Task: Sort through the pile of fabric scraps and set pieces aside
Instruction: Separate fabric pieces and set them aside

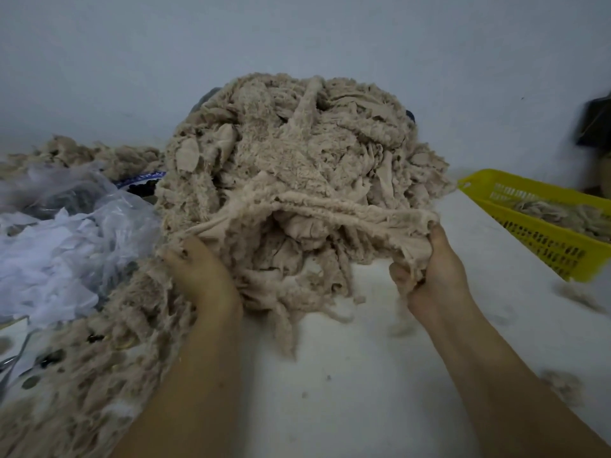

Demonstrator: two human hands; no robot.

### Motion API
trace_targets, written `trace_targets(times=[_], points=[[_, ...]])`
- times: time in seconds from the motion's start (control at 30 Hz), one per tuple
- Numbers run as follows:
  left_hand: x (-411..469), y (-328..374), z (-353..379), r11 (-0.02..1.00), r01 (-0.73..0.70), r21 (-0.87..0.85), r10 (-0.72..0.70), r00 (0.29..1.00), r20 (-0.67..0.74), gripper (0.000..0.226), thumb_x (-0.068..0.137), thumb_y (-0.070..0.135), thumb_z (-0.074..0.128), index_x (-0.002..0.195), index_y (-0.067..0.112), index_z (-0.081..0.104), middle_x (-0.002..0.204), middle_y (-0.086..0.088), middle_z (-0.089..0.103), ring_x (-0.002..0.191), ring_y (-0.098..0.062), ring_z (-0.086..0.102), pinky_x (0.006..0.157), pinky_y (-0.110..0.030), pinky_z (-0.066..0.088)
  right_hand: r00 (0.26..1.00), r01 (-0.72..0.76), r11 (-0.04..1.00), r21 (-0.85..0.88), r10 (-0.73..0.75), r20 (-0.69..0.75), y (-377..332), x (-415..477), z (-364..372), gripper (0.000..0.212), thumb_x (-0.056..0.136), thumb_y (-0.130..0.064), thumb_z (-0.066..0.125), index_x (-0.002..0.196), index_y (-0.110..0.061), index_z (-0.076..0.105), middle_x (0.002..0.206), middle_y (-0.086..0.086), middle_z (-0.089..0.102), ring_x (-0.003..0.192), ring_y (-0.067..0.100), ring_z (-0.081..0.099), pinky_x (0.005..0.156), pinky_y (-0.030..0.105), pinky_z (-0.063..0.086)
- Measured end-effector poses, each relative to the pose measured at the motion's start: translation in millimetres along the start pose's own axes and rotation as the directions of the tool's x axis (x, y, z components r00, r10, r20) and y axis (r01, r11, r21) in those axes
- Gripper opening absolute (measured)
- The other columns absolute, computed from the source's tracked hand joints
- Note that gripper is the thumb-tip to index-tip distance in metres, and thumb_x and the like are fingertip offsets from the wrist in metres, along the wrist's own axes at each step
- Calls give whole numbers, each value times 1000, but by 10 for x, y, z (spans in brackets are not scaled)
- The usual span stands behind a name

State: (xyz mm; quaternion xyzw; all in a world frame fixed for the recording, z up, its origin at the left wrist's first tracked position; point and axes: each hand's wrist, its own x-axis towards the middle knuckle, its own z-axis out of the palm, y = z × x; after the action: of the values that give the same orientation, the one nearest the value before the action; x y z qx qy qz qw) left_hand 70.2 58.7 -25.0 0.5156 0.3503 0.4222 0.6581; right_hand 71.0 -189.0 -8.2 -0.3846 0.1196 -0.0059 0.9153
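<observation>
On the white table (347,375) the pile of fabric scraps (291,150) heaps high. At its front a beige piece (330,208) is stretched between both hands: the right hand (429,276) has fingers curled tight round one end, and the left hand (198,276) grips the other, fingertips buried in fabric. Off to the right stands a yellow basket (532,238).

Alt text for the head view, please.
Left hand and right hand grip a beige fleecy strip against a tall pile of beige scraps on a white table. Yellow basket at right; white scraps at left.

Bare table (347,375) lies open between scrap pile (291,153) and yellow basket (542,239).
</observation>
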Motion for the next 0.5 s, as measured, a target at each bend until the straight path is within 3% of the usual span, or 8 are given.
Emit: trace_targets(times=[0.07,0.1,0.17,0.23,0.3,0.37,0.43,0.5], points=[[-50,-1,-3,967,-155,200,151,988,38,42,100,24,48,138,5,44,142,-16,46,120,-27,48,88,-22,33,1000,3,998,-56,-2,13,8,-6,-3,35,104,-42,44,95,-17,66,62,2,58,36,11,40,32,17,31],[-150,1,4,901,-324,287,302,946,121,42,98,20,51,136,4,45,141,-17,44,125,-30,44,98,-30,34,1000,-3,996,-94,4,13,31,-9,-2,35,103,-43,45,94,-17,66,59,2,58,34,11,39,32,17,32],[-414,13,37,682,-692,237,610,717,339,33,94,16,52,125,7,54,130,-11,48,123,-25,43,103,-38,34,1000,-13,977,-213,18,20,89,-27,14,40,99,-49,50,91,-17,73,59,2,60,34,12,42,33,20,35],[-661,-13,74,568,-823,19,658,468,589,18,96,28,47,99,22,64,98,9,56,96,-7,50,86,-28,39,997,14,929,-370,15,75,166,-62,32,51,85,-65,58,92,-18,79,74,4,70,48,17,59,44,25,46],[-863,-14,63,766,-643,-15,312,352,883,36,97,56,40,76,40,64,73,19,62,73,2,57,69,-17,40,988,90,869,-486,-17,153,224,-109,39,70,61,-79,62,91,-19,80,89,8,77,74,24,73,67,33,55],[-942,-56,56,926,-352,138,-33,289,957,44,89,75,39,74,49,71,74,24,70,81,2,68,71,-14,48,976,148,818,-555,-31,214,265,-154,51,64,53,-82,60,80,-28,81,83,3,78,76,16,75,67,27,56],[-886,-112,95,988,-40,152,-129,348,928,38,92,65,50,85,41,79,90,12,77,97,-14,72,80,-21,55,958,180,772,-610,5,288,311,-222,77,52,61,-78,58,71,-32,80,71,-2,76,62,7,71,52,17,51],[-771,-78,145,966,250,73,-176,421,890,29,90,45,64,92,22,81,99,-6,77,96,-23,73,79,-29,58,919,206,767,-608,63,390,358,-269,91,46,68,-69,61,74,-27,80,69,-2,75,59,4,70,49,13,48]])
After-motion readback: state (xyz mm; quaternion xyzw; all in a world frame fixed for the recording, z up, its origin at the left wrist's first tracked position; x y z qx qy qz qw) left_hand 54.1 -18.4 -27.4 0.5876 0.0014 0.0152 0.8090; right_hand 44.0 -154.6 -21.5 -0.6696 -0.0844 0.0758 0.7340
